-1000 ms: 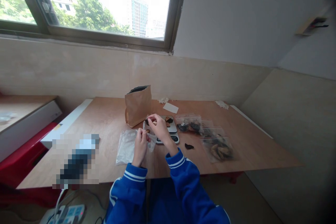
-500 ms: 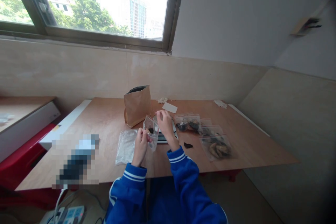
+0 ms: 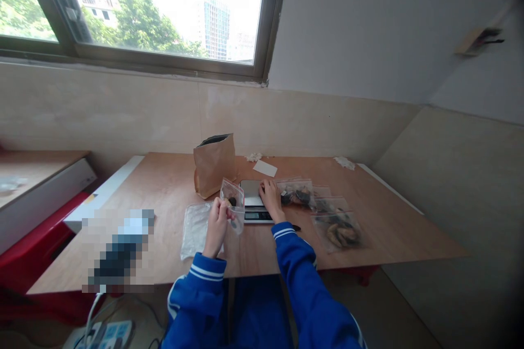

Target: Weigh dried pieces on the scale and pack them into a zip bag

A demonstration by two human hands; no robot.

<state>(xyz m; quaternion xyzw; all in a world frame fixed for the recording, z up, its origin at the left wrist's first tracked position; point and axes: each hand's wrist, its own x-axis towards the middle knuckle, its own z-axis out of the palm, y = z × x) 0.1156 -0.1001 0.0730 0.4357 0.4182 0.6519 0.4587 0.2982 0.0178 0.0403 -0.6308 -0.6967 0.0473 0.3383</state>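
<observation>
At the middle of the table (image 3: 164, 191), the left hand (image 3: 219, 219) grips a small clear bag (image 3: 238, 209) by its near side, raised just left of the scale (image 3: 250, 192). Several dark and tan pieces (image 3: 232, 201) show through the film. The right hand (image 3: 269, 196) is over the right part of the scale plate, fingers bent downward; whether it pinches anything cannot be told, as the hand hides that spot.

To work well at the plate, pick with the fingertips only and avoid pressing on the scale, since pressure would probably disturb the reading. Hold the small clear bag upright with its mouth spread, and clear of the plate edge. Grip the film, not the contents; dried-looking pieces may crumble.

Note the surroundings. Filled bags (image 3: 297, 196) lie just right of the scale and limit wrist room on that side; another filled bag (image 3: 339, 232) lies nearer the person. A loose dark piece (image 3: 297, 228) sits partly behind the right sleeve (image 3: 295, 256) and could be brushed aside. Flat plastic bags (image 3: 195, 234) lie left of the left hand. An open paper bag (image 3: 215, 166) stands behind, and a white card (image 3: 265, 168) lies beyond the scale.
</observation>
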